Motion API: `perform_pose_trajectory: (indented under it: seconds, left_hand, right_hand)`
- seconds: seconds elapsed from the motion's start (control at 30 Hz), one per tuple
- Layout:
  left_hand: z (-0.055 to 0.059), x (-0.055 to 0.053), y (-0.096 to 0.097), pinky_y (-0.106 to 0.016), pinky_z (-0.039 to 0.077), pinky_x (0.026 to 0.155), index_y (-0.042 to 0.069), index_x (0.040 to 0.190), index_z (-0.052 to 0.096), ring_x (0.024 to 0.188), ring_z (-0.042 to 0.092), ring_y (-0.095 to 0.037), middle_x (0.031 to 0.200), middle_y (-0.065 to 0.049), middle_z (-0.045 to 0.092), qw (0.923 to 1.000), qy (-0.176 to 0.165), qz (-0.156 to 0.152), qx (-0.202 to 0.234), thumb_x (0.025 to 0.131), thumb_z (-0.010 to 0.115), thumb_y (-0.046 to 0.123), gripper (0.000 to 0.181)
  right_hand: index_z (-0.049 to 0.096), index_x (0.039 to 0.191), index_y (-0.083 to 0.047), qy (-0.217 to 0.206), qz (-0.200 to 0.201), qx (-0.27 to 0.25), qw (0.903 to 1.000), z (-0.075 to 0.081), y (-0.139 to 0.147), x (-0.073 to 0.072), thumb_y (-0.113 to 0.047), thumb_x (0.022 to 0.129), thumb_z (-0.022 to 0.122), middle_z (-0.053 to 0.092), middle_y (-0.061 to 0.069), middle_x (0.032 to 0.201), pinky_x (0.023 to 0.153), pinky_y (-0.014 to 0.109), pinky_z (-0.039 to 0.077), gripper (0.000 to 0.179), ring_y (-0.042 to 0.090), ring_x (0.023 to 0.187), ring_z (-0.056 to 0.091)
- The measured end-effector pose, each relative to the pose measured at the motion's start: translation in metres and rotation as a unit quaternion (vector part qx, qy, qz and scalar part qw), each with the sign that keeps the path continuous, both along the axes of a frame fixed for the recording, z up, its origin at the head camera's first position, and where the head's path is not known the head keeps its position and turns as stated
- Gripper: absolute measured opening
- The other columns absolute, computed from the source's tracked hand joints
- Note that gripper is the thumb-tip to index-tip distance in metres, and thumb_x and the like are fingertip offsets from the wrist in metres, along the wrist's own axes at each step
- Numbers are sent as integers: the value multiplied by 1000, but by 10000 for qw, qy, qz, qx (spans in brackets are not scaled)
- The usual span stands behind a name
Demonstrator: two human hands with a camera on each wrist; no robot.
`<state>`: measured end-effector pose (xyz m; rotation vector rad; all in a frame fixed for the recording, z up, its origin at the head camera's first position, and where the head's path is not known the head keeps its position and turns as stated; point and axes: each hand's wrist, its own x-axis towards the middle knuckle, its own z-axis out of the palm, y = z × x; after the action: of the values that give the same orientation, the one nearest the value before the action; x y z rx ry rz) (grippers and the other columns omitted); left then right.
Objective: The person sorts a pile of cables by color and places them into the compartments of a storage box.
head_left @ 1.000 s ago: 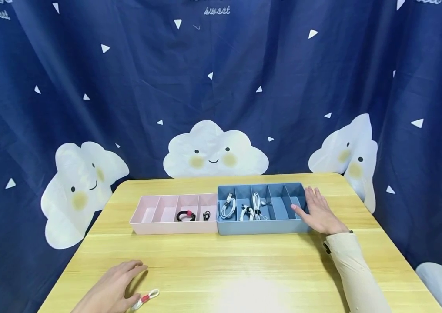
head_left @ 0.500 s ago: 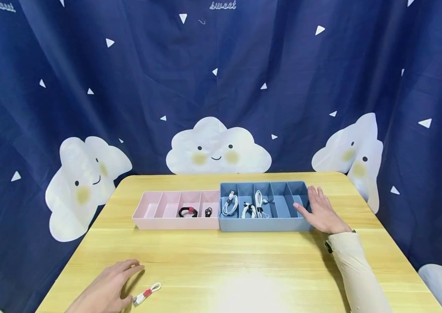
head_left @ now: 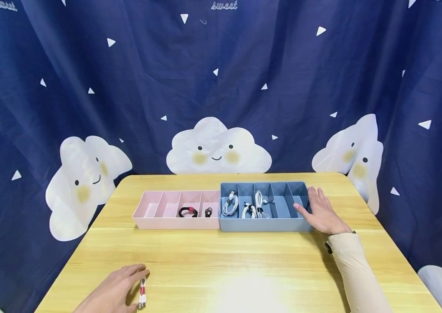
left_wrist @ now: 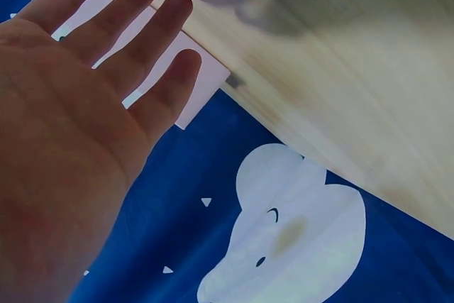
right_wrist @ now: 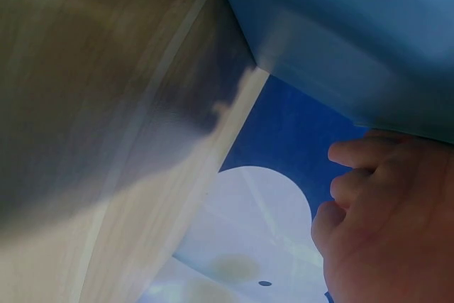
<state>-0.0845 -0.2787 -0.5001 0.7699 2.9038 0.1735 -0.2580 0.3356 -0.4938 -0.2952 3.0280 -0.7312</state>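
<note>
We see a light wooden table (head_left: 244,256) carrying a pink tray (head_left: 158,221) and a blue tray (head_left: 264,225), touching end to end across its far half. Near the front left edge lies a small white cable bundle (head_left: 142,294) with a red tie.

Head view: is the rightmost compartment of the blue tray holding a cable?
No, the blue tray has cables only in its left compartments; the right hand rests at its right end.

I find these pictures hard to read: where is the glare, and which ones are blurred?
Head view: sharp, with a bright glare patch on the table near its front edge. Left wrist view: the tabletop is smeared, the left hand clearer. Right wrist view: soft and shadowed beside the blue tray.
</note>
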Motion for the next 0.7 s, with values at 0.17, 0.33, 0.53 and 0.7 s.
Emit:
perform_pose_trajectory:
  seconds: [0.17,0.33,0.53,0.7]
  left_hand:
    - [-4,1,-3,-52,56,94,5,134,66,119,64,-36,134,-11,66,10000,90,-18,-16,73,84,44,75]
    - [-7,3,-6,-49,58,90,2,132,66,114,66,-34,130,-11,68,9995,311,-45,4,74,81,55,80]
    - [-3,2,-6,-47,58,89,2,134,64,110,66,-32,129,-9,66,9996,-223,170,-20,78,77,60,82]
    - [-3,4,-5,-40,59,84,0,133,65,104,66,-28,127,-8,65,9995,-300,99,-52,82,73,67,85]
  right_hand:
    - [2,162,9,-28,0,-35,10000,-1,0,0,-63,104,41,4,36,168,125,69,2,101,54,157,-7]
    - [0,162,8,-75,-3,-68,9999,-2,1,-1,-64,103,41,3,35,169,125,69,1,102,54,157,-7]
    - [1,162,9,-23,0,-44,10000,-3,2,-2,-64,104,41,5,36,168,125,70,2,101,55,157,-6]
    - [3,162,9,1,23,-50,10000,-3,1,-2,-63,104,41,6,37,168,125,70,3,101,55,157,-5]
